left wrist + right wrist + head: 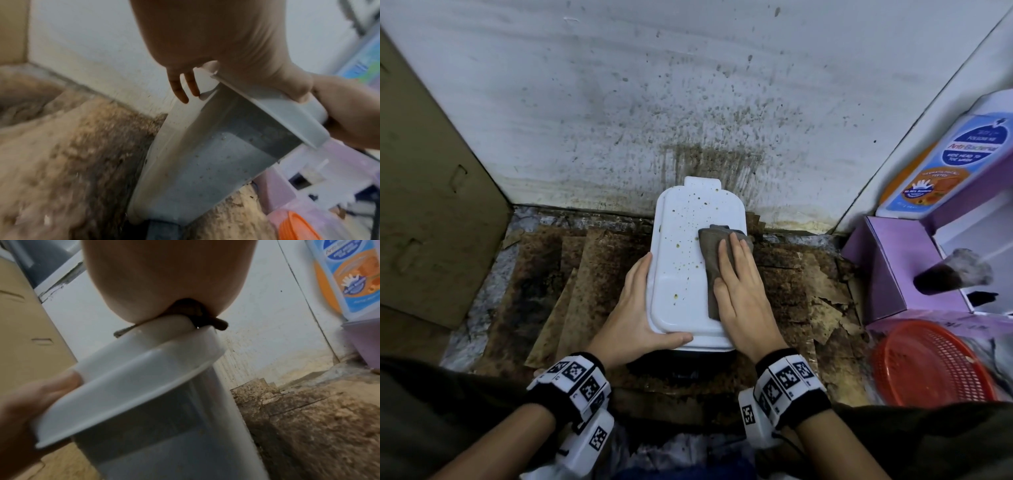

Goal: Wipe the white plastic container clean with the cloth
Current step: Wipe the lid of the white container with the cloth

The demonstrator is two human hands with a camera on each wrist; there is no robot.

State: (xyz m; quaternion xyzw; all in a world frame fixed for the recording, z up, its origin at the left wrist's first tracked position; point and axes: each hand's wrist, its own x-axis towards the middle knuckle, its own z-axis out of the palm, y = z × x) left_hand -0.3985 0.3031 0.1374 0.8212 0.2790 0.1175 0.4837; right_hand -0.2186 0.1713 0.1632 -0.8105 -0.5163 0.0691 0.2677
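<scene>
A flat sheet of brown cardboard (431, 192), punched with small slots, is seen leaning at the far left. Beside it, the floor is covered with stained, curling sheets of brown paper (571, 274), rough and mottled. The left hand (633, 315) is laid along the near left corner of the white plastic container (681, 260), the fingers extended along its left side and the thumb wrapped over its near rim, so that the container is held steady. The container is a smooth, rounded oblong with a raised lid and a tab at its far end; it stands on the paper against the spattered white wall (688, 85), and its top is dotted with greenish-brown specks. A folded grey cloth (714, 263), coarse in weave, is pressed flat on the right part of the lid under the right hand (743, 291), whose fingers are held straight and together. At the far right a lilac box (893, 267), an orange-and-blue labelled bottle (941, 164) and a red mesh basket (928, 363) are shown.
</scene>
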